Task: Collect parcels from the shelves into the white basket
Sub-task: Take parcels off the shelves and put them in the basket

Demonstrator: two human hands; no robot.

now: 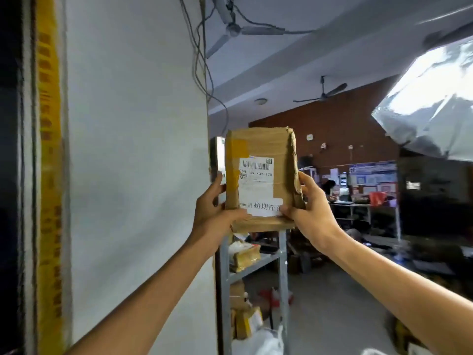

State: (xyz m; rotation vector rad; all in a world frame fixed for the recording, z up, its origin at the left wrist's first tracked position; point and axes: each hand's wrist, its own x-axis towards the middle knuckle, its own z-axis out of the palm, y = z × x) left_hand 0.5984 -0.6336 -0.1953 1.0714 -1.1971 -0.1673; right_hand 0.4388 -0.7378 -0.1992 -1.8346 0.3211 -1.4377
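A worn brown cardboard parcel (263, 147) with a white barcode label and yellow tape is held up at head height. My left hand (212, 213) grips its lower left edge, thumb across the front. On the other side, my right hand (311, 211) grips the lower right edge, fingers along the torn side. The parcel's bottom sits level with the top of a grey metal shelf rack (282, 265). The white basket is not in view.
The rack's lower shelves hold several taped brown parcels (243, 254). A white wall (133, 149) stands close on the left. A silver plastic package (430, 98) hangs at the upper right. Open grey floor (337, 303) lies to the right of the rack.
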